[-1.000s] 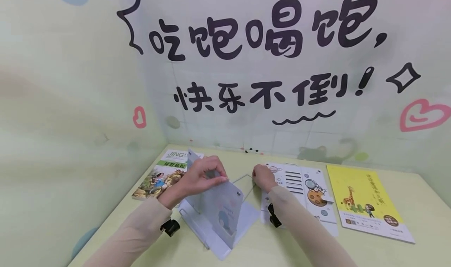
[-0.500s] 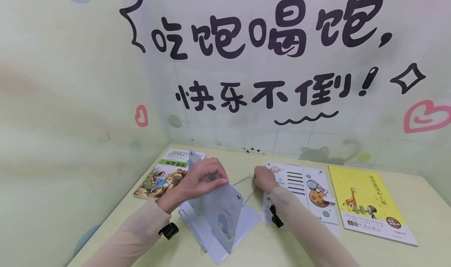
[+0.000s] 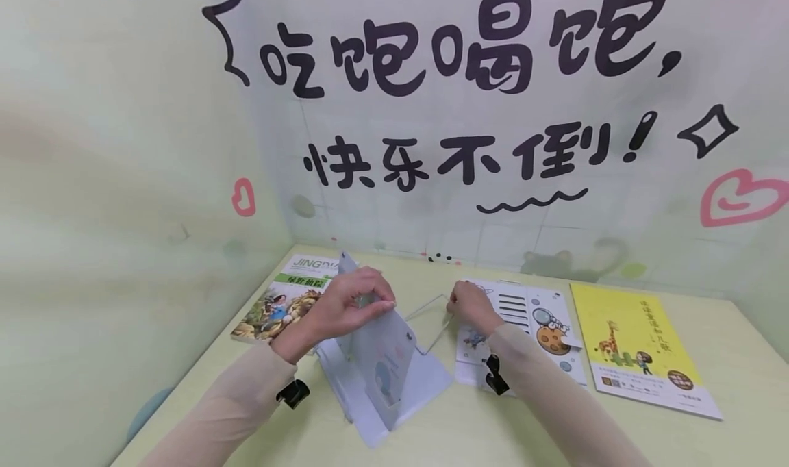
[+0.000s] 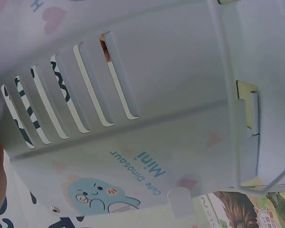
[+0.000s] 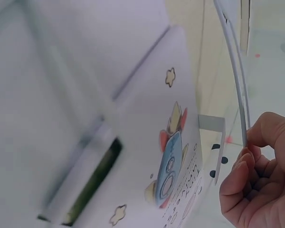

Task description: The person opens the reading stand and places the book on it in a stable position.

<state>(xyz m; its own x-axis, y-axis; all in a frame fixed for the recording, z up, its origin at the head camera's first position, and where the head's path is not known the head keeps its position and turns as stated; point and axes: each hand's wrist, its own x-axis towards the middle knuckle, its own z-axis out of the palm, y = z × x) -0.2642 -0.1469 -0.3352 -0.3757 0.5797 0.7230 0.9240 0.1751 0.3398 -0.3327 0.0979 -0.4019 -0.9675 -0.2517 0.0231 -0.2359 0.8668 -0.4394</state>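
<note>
A pale book stand (image 3: 394,368) stands tilted on its white base in the head view, its panel raised. My left hand (image 3: 354,303) grips the panel's top edge, thumb on the near face. In the left wrist view, the panel (image 4: 180,80) shows a row of slots and a blue dinosaur print. Behind it, a bent wire leg (image 3: 427,307) sticks out to the right. My right hand (image 3: 471,306) pinches the outer end of this leg between thumb and fingers. The right wrist view shows the wire (image 5: 237,80) entering the right hand's fingertips (image 5: 247,154).
A second, folded stand (image 3: 548,299) with astronaut and planet prints lies flat under and beside my right forearm. Farther right lies a yellow book (image 3: 629,337). A picture book (image 3: 283,303) lies at the left, partly behind my left hand. The printed wall (image 3: 394,227) borders the table's back.
My right hand has pulled the wire leg slightly right, away from the panel, and its lower bend now shows. The panel has turned a little in my left hand's grip.
</note>
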